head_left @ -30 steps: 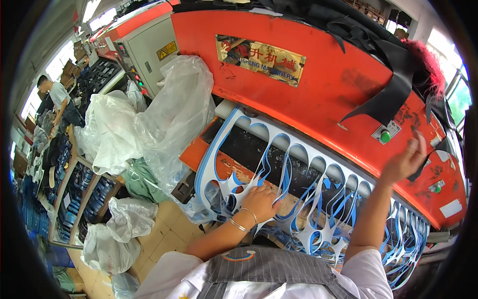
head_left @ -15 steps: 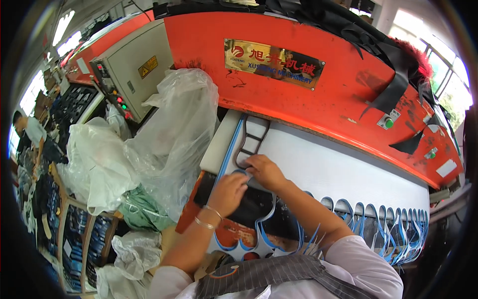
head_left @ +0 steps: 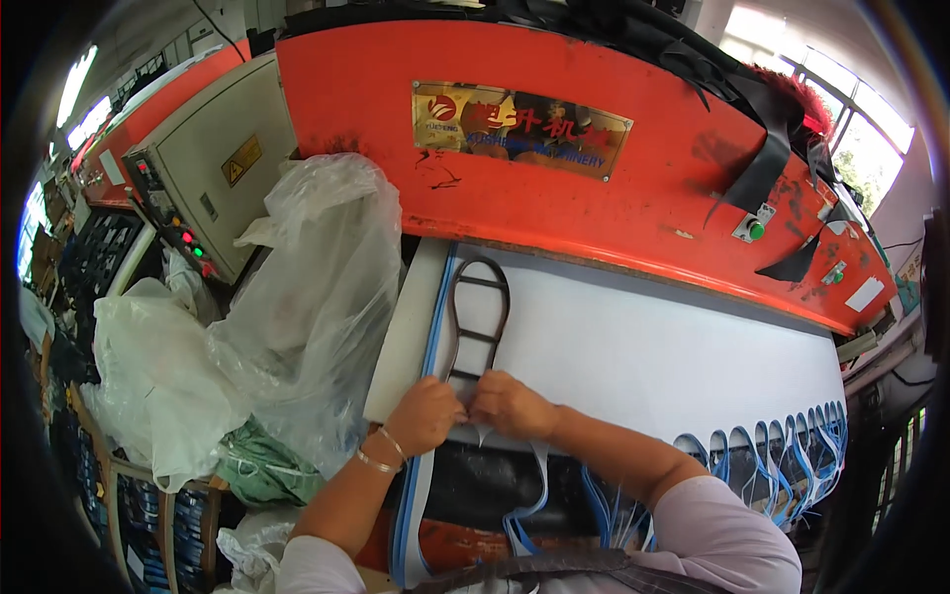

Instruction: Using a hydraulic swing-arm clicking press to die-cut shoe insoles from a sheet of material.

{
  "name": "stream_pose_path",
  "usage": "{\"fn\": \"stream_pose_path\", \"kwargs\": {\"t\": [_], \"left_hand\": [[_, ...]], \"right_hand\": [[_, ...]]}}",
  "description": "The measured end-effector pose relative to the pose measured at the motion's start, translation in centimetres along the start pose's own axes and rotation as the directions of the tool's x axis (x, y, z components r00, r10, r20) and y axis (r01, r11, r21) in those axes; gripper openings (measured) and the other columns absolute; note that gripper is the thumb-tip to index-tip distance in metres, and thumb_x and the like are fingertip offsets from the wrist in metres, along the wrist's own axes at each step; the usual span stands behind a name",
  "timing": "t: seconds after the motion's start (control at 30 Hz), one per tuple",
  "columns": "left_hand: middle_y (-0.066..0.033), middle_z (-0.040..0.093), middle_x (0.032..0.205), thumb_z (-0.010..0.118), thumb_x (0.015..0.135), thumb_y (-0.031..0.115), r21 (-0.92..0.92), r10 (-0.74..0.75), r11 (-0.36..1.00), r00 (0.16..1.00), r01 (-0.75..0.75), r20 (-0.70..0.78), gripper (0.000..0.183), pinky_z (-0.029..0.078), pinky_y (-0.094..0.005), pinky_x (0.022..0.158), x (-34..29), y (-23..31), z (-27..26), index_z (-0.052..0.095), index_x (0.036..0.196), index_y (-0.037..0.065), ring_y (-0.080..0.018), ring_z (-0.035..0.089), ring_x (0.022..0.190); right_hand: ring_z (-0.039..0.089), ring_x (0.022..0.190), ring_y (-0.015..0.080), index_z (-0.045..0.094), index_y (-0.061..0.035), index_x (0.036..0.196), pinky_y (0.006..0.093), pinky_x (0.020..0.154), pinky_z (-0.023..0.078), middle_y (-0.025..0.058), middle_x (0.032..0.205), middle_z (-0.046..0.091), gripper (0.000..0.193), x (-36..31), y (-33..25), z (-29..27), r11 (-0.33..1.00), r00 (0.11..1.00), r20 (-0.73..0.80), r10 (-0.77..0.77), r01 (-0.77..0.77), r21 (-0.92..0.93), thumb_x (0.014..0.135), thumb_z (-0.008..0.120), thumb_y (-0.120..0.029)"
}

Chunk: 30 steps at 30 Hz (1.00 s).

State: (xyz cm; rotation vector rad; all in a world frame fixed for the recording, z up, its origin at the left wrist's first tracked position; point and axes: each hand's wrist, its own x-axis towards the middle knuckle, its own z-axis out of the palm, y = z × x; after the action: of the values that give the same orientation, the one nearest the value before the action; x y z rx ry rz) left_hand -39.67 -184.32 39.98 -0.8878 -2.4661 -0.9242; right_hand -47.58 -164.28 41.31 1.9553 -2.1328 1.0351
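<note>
A dark, narrow sole-shaped cutting die (head_left: 507,297) with several crossbars lies on a white sheet (head_left: 633,337), near its left side. Both of my hands are closed at the die's near end, over the sheet's front edge. My left hand (head_left: 423,414) grips it from the left, fingers curled. My right hand (head_left: 507,404) pinches from the other side, close to the left. The fingers hide the die's near tip. A small whitish scrap pokes out below the fingers. Blue layers (head_left: 435,332) show along the sheet's left edge.
A red press beam (head_left: 346,99) spans behind the sheet. Blue-and-white cut-out strips (head_left: 772,450) hang along the right front edge. Clear plastic bags (head_left: 307,267) and a grey control cabinet (head_left: 213,158) stand at left. Green buttons (head_left: 756,230) sit on the beam.
The die has come nearer, out from the beam, so its rounded far end now shows. My hands have moved closer to me and drawn together at its near end.
</note>
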Motion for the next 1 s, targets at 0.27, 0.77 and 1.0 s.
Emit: {"fn": "stream_pose_path", "kwargs": {"t": [0.27, 0.77, 1.0], "left_hand": [[-0.0034, 0.057, 0.071, 0.073, 0.066, 0.004, -0.041, 0.035, 0.998, 0.995, -0.039, -0.089, 0.009, 0.044, -0.0342, 0.068, 3.6, -1.5, -1.3, 0.065, 0.07, 0.006, -0.0232, 0.052, 0.068], [-0.0134, 0.064, 0.092, 0.066, 0.08, 0.011, 0.223, -0.056, 0.974, 0.998, 0.048, 0.032, 0.013, 0.045, -0.0419, 0.083, 8.6, 2.2, -1.8, 0.068, 0.089, 0.002, -0.033, 0.056, 0.088], [-0.0172, 0.065, 0.088, 0.065, 0.08, 0.009, 0.313, -0.291, 0.804, 0.793, 0.506, -0.535, 0.013, 0.049, -0.0421, 0.077, 6.2, 14.2, -3.3, 0.068, 0.091, 0.002, -0.0335, 0.06, 0.08]], "right_hand": [[0.052, 0.08, 0.0271, 0.062, -0.005, 0.079, 0.0371, 0.073, 0.042, 0.0081, 0.079, 0.056, 0.009, 1.5, 2.1, -2.0, 0.997, 0.996, -0.057, 0.069, -0.067, 0.041, 0.073, 0.068, -0.008], [0.051, 0.088, 0.0289, 0.064, -0.0057, 0.086, 0.0395, 0.079, 0.042, 0.0098, 0.084, 0.056, 0.023, 0.3, 5.6, -4.0, 1.0, 0.994, -0.113, -0.002, 0.001, -0.007, 0.068, 0.071, -0.019], [0.055, 0.099, 0.0341, 0.066, -0.0067, 0.097, 0.0436, 0.084, 0.045, 0.0133, 0.1, 0.061, 0.031, -10.0, -7.8, -16.8, 0.997, 0.969, -0.239, 0.062, -0.069, -0.02, 0.072, 0.072, -0.025]]}}
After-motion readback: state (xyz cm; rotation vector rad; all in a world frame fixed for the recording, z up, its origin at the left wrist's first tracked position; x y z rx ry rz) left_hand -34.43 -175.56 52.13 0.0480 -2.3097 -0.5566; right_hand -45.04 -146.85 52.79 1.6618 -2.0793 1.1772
